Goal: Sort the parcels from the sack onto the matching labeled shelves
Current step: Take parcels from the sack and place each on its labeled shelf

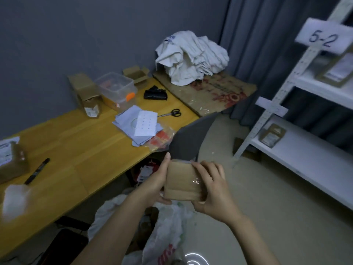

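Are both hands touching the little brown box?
Touching. The head view shows the left hand and right hand gripping the brown box from opposite sides.

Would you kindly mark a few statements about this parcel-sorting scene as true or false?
1. The left hand and the right hand both grip the brown parcel. True.
2. The scissors lie on the floor. False: the scissors lie on the wooden table.
3. The shelf label reads 5-2. True.
4. The white shelves are bare. False: the upper-shelf parcel and the lower-shelf parcel lie on them.
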